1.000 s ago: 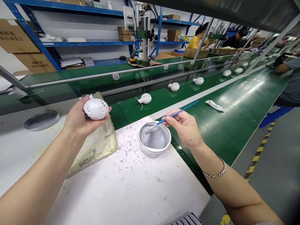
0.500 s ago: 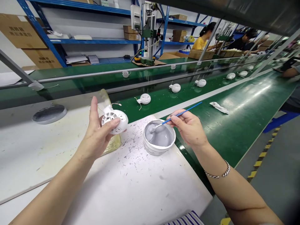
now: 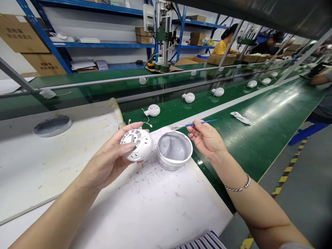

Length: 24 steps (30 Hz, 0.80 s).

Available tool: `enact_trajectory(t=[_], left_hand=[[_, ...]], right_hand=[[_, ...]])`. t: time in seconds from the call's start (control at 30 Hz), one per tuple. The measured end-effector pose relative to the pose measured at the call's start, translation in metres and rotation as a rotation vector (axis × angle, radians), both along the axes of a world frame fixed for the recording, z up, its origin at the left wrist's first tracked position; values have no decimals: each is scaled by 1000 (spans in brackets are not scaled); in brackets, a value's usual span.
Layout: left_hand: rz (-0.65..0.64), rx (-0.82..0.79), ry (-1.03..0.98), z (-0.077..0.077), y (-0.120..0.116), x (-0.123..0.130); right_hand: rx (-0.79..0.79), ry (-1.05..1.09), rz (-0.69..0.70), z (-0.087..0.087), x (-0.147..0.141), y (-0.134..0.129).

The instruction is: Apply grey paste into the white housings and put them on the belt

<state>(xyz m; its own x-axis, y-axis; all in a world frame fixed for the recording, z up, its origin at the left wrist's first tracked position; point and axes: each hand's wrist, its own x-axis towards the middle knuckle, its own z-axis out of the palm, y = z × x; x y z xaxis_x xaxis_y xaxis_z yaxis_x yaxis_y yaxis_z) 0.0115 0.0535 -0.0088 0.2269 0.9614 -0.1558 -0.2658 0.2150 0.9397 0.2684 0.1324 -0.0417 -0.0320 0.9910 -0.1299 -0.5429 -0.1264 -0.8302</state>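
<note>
My left hand (image 3: 109, 155) is closed round a round white plastic housing (image 3: 141, 147) with vent slots, its thumb lying across the slotted face. A thin wire with a small plug sticks out behind the housing. In my right hand (image 3: 206, 138) a thin blue-handled paintbrush (image 3: 190, 124) is pinched between thumb and fingers, its bristles pointing left above the tub's far rim. Just below sits a white tub (image 3: 171, 164) of grey paste, between the two hands and touching neither. The paste shows a scooped hollow.
Several similar white housings (image 3: 153, 110) lie in a row on the green conveyor (image 3: 168, 110). A grey-topped round lid (image 3: 52, 125) rests on the white board at left. A crumpled white packet (image 3: 240, 118) lies on the green table. Co-workers sit at the far right.
The brush has risen out of the paste to above the tub's rim. My left hand has turned the housing and brought it closer to the tub. Housings on the conveyor have shifted slightly left.
</note>
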Motion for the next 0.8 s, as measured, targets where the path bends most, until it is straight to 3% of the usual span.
enact_trajectory(t=[0.23,0.43,0.6,0.8], left_hand=[[135,-59,77,-5,-2,1],[149,-174,121,-8,-5,11],[57,-159,44,-12,-11,19],[45,-91,119,-8,-17,23]], right_hand=[[4,68,59,1,2,-2],[40,53,110,23,-9,-15],[273,-15,231,33,-26,-35],[646,-239,137,24,-33,-58]])
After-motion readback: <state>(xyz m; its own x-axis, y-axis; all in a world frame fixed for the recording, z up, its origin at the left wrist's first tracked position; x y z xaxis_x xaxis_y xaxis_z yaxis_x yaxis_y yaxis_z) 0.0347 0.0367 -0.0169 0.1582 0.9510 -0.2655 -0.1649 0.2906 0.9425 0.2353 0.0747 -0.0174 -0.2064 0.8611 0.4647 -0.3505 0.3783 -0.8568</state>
